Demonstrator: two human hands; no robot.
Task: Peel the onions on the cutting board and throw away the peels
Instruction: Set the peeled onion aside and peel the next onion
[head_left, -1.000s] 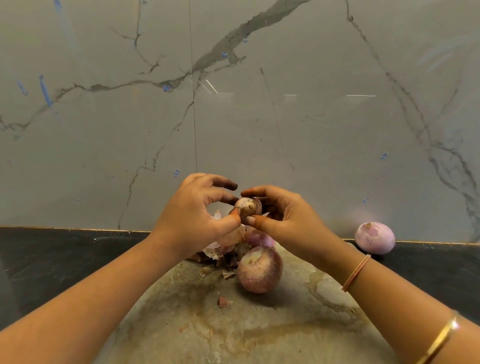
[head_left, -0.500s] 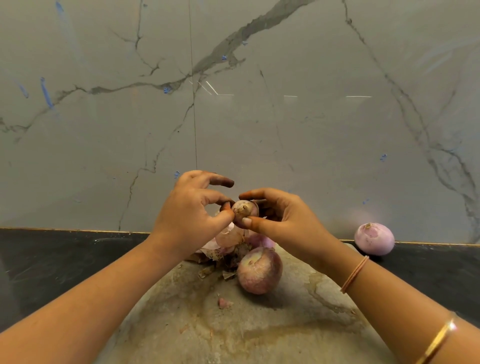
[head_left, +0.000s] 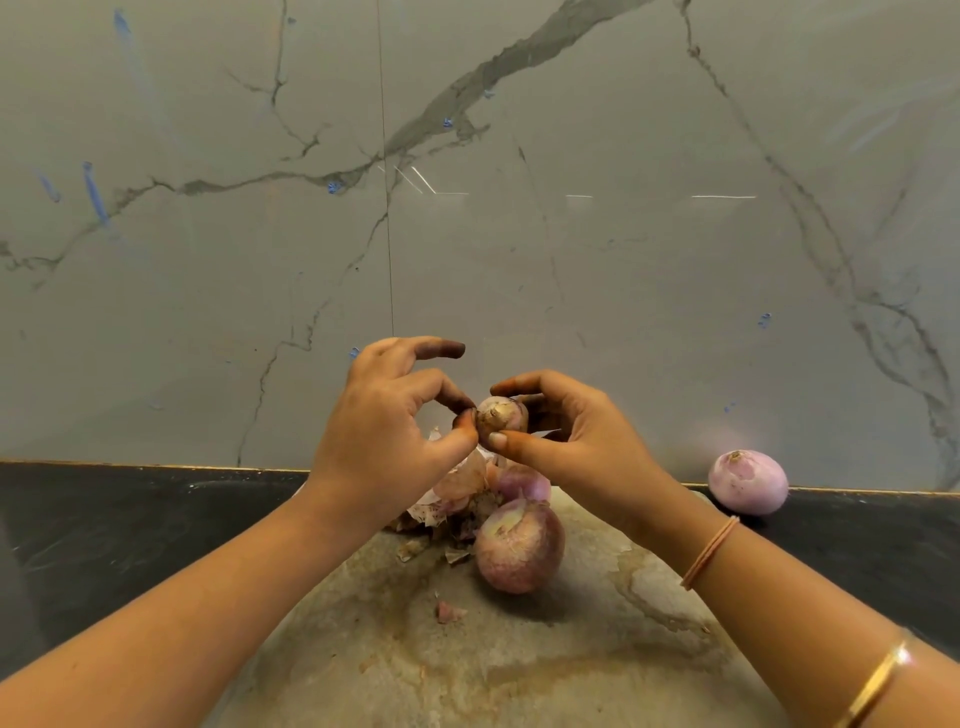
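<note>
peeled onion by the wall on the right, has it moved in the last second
No. The peeled onion sits at the same spot on the black counter, against the marble wall's bottom edge, as it did a second ago.

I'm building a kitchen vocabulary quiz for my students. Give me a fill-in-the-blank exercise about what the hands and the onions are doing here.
1. The hand gripping the small onion in the air is the person's ___ one.
2. The left hand pinches at that onion's skin with its index finger and ___.
3. The pale peeled onion lies off the cutting board, on the black ___ by the wall.

Missing words: right; thumb; counter
</note>
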